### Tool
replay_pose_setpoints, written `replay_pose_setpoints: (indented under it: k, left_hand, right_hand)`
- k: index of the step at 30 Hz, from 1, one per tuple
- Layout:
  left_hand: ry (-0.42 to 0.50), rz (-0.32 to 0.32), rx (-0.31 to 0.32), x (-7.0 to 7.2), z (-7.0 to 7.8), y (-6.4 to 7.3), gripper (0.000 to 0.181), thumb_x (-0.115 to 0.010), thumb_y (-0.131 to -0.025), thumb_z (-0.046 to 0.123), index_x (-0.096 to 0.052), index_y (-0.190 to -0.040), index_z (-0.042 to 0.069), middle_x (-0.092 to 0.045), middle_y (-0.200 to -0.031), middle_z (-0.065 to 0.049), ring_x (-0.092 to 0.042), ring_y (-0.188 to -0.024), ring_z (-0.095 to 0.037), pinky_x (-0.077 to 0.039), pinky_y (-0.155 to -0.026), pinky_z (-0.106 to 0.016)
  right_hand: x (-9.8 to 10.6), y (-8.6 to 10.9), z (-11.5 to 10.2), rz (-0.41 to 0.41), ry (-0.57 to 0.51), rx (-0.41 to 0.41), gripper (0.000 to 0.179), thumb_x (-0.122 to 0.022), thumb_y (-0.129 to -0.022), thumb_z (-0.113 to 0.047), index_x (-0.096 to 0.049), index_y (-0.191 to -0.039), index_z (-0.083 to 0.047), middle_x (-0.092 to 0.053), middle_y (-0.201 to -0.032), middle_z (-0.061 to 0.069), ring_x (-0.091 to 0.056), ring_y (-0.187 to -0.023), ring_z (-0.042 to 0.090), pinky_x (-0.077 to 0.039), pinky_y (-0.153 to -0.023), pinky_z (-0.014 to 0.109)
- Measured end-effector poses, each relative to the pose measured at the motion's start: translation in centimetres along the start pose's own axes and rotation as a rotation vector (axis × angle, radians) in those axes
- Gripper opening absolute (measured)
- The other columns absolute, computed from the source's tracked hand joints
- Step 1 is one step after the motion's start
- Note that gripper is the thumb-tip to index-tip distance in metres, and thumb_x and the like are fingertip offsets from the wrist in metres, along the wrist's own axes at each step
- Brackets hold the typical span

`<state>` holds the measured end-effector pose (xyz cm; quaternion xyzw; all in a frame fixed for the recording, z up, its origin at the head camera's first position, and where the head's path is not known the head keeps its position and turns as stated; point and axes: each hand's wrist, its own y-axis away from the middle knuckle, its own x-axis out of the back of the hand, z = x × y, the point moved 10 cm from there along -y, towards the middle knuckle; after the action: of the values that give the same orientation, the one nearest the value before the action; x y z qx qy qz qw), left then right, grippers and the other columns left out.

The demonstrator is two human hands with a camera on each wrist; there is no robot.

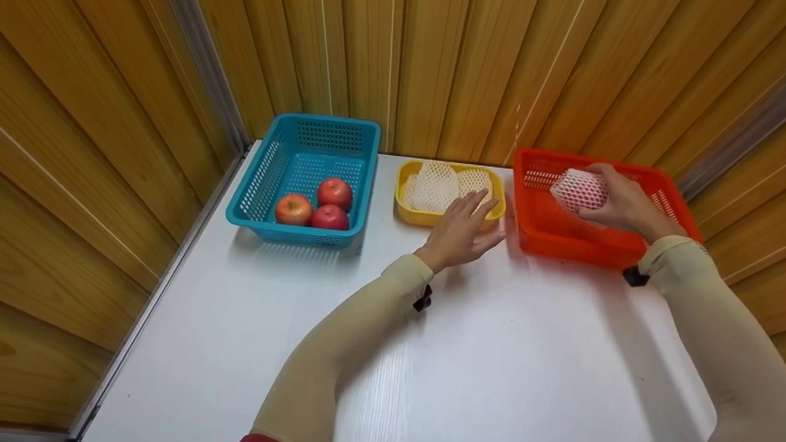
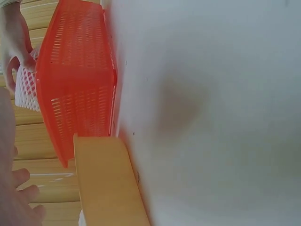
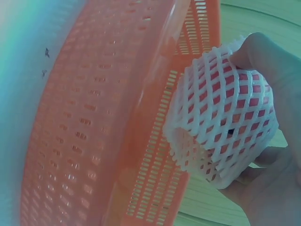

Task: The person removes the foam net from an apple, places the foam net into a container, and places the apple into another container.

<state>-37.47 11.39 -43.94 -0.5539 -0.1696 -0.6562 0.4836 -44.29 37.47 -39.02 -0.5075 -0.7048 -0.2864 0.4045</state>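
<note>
My right hand point(image 1: 625, 205) grips an apple in a white foam net sleeve point(image 1: 580, 190) over the red basket point(image 1: 577, 242). Red skin shows through the mesh of the net-wrapped apple point(image 3: 230, 108) in the right wrist view, and one end of the net hangs loose. Fingers spread and holding nothing, my left hand point(image 1: 459, 236) hovers at the front edge of the yellow basket point(image 1: 420, 218). Inside that basket lie several white foam nets point(image 1: 436, 186). In the left wrist view only part of the left hand point(image 2: 19, 188) shows, beside the yellow basket.
A blue basket point(image 1: 288, 232) at the back left holds three red apples point(image 1: 334, 194). The baskets stand in a row on the white table point(image 1: 460, 356), against the wood-panelled wall point(image 1: 430, 80). Another panelled wall point(image 1: 80, 153) borders the left side.
</note>
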Motion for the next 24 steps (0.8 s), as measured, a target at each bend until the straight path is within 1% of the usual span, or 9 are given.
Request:
replay_pose_setpoints:
  k: [6, 11, 18, 24]
  left_hand:
    - [-0.02, 0.023, -0.01, 0.9, -0.6, 1.2, 0.077, -0.047, -0.099, 0.065, -0.033, -0.161, 0.022, -0.025, -0.169, -0.006, -0.023, -0.155, -0.026, -0.015, -0.126, -0.045]
    - [-0.031, 0.053, 0.009, 1.9, -1.9, 2.4, 0.08, -0.048, -0.098, 0.067, -0.033, -0.161, 0.021, -0.026, -0.168, -0.007, -0.026, -0.154, -0.027, -0.017, -0.126, -0.047]
    - [0.01, 0.069, 0.065, 3.0, -3.9, 4.2, 0.085, -0.051, -0.095, 0.07, -0.032, -0.162, 0.021, -0.026, -0.169, -0.005, -0.026, -0.154, -0.027, -0.016, -0.126, -0.047]
    - [0.053, 0.132, 0.071, 4.4, -5.2, 5.7, 0.085, -0.056, -0.094, 0.068, -0.033, -0.161, 0.021, -0.03, -0.167, -0.007, -0.027, -0.153, -0.026, -0.02, -0.125, -0.05]
  right_hand:
    - [0.0, 0.5, -0.5, 0.014, -0.01, 0.004, 0.091, -0.084, -0.087, -0.025, -0.026, -0.156, -0.011, -0.042, -0.144, 0.027, -0.046, -0.12, 0.05, -0.045, -0.097, 0.073]
    - [-0.2, 0.8, -0.7, 0.014, 0.0, 0.01, 0.093, -0.084, -0.086, -0.026, -0.025, -0.156, -0.011, -0.042, -0.146, 0.027, -0.046, -0.121, 0.05, -0.045, -0.097, 0.072]
    - [-0.6, 1.2, -1.3, 0.021, 0.002, 0.03, 0.094, -0.085, -0.085, -0.024, -0.025, -0.156, -0.011, -0.042, -0.146, 0.027, -0.045, -0.122, 0.051, -0.045, -0.097, 0.073]
    - [-0.6, 1.5, -1.9, 0.031, -0.002, 0.04, 0.095, -0.086, -0.084, -0.023, -0.025, -0.156, -0.012, -0.043, -0.146, 0.027, -0.045, -0.123, 0.051, -0.044, -0.098, 0.073]
